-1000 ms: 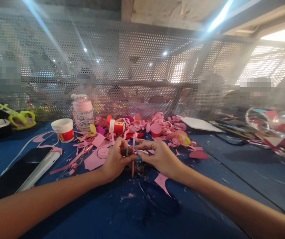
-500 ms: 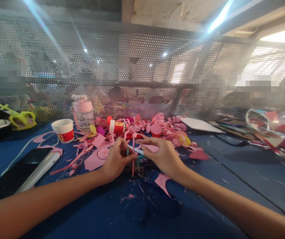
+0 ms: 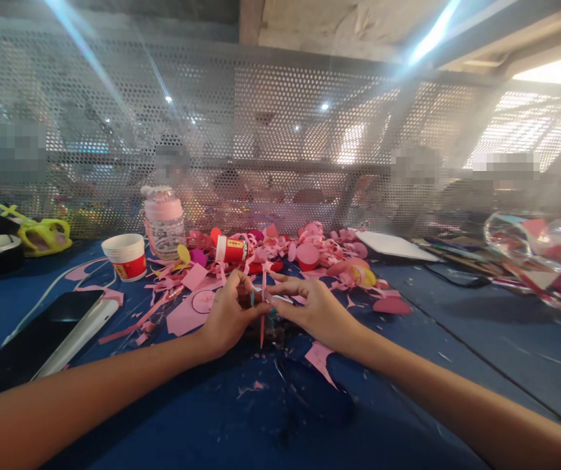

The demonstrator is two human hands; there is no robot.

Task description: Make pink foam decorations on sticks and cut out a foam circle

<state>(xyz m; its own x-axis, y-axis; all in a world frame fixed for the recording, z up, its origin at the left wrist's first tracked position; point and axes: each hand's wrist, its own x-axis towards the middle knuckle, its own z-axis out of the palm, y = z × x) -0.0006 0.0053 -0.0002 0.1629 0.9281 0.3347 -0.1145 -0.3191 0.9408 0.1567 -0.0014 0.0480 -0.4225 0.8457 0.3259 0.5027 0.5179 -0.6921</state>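
Upright between my hands is a thin pink piece (image 3: pixel 262 329), seen nearly edge-on, with a pointed lower end. My left hand (image 3: pixel 231 308) pinches it from the left between thumb and fingers. My right hand (image 3: pixel 312 303) has its thumb and fingertips drawn together against the piece's right side. Whatever lies between those right fingertips is too small to make out. Behind the fingers a bit of white and some teal show, mostly covered. On the table below lies a pink cut scrap (image 3: pixel 320 361).
Pink cuttings (image 3: pixel 310 251) are heaped behind my hands, around a tipped red-and-white paper cup (image 3: pixel 231 249). To the left are stacked paper cups (image 3: pixel 126 258), a pink-lidded bottle (image 3: pixel 164 222) and a black phone (image 3: pixel 36 336). A perforated metal screen (image 3: pixel 285 130) stands behind; a clear plastic bag (image 3: pixel 549 254) lies right.
My right hand has moved left, bringing its fingertips against the pink piece. The white strip seen between the hands is now mostly covered. My left hand has stayed about where it was.
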